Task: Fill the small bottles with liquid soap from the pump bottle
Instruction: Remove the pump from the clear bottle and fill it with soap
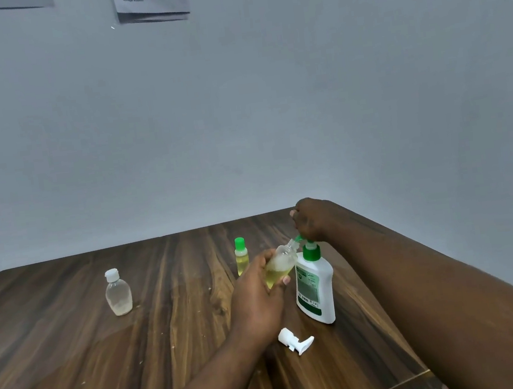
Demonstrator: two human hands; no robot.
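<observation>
A white pump bottle with a green pump head stands on the wooden table. My right hand rests closed on top of the pump head. My left hand holds a small clear bottle, tilted with its open neck at the green spout; yellowish soap fills its lower part. A small bottle with a green cap, holding yellow liquid, stands just behind my left hand. A clear bottle with a white cap stands apart at the left, nearly empty.
A loose white flip cap lies on the table in front of the pump bottle. The table's right edge runs close by the pump bottle. A grey wall with taped papers rises behind the table.
</observation>
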